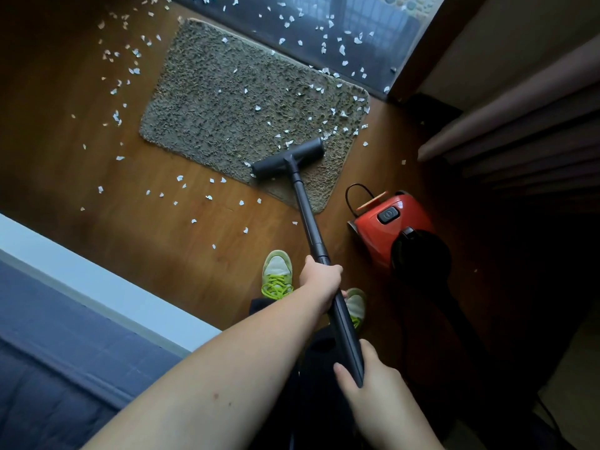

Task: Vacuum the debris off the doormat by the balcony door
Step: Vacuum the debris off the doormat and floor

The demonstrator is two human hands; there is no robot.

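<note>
A home bedroom: wooden floor [136, 251], blue-sheeted bed [48, 336], shaggy doormat [227, 102] at glass balcony door [363, 30], curtain [519, 134].

The left hand [319, 276] grips the dark vacuum wand [310, 219] partway up, and the right hand [367, 378] holds its upper end nearer the body. Ahead of the left hand, the floor nozzle [287, 159] rests on the near edge of the shaggy doormat [227, 102]. White paper scraps [328, 120] dot the mat (thickest beyond the nozzle) and the wooden floor [162, 241]. A red canister vacuum [389, 225] sits right of the left hand, beside green-laced sneakers [277, 274].
</note>
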